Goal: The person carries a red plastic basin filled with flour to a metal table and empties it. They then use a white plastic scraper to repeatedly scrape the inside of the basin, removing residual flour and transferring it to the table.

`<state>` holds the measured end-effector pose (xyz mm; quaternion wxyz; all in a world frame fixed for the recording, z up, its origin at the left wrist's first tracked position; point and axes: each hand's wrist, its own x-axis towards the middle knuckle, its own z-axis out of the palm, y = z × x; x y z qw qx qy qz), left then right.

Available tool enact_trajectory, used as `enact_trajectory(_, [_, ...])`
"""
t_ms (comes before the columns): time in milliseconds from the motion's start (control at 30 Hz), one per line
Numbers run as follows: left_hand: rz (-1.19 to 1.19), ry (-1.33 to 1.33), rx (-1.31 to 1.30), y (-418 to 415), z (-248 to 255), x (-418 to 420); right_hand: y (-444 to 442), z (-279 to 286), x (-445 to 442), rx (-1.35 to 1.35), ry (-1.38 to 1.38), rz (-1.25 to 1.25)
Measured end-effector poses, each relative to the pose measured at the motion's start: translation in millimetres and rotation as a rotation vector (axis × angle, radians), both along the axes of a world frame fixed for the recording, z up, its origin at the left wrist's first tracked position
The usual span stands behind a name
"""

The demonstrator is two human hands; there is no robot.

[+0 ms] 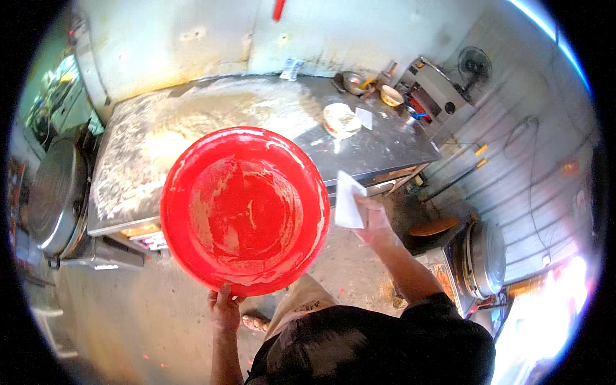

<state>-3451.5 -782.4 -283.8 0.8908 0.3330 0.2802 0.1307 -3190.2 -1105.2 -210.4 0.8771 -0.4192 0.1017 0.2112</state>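
My left hand [224, 308] grips the lower rim of a large red plastic basin [248, 202]. The basin's inside faces me, smeared with pale residue like flour or dough. To the right of the basin, my right hand [374, 220] pinches a flat white scraper [349, 202] between thumb and fingers. The scraper is apart from the basin's rim. Behind the basin stands a dark worktable [298, 101], its left half dusted with white powder. On the table lie a white-crusted round bowl [341, 120] and a second flat white piece [364, 118].
At the table's far right are a metal bowl [354, 82], a small yellowish bowl [391, 96] and a grey machine [435, 91]. A fan [474, 65] stands behind them. Large lidded metal pots stand left [60, 192] and right [486, 257]. A plastic packet [291, 69] rests against the wall.
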Motion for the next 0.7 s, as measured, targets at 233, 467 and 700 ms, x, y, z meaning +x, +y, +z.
enact_trajectory(233, [0.036,0.074,0.018,-69.6,1.2,107.2,-148.2,-30.8,187.9,0.194,-0.141,-0.209])
enact_trajectory(467, [0.239,0.392,0.730,-122.8,-16.2,209.9,-230.2,-170.0,483.8,0.249,-0.079,-0.124])
enact_trajectory(700, [0.301,0.702,1.233,-223.8,37.4,310.0,-231.7,-184.9,604.5,0.162,0.086,-0.085])
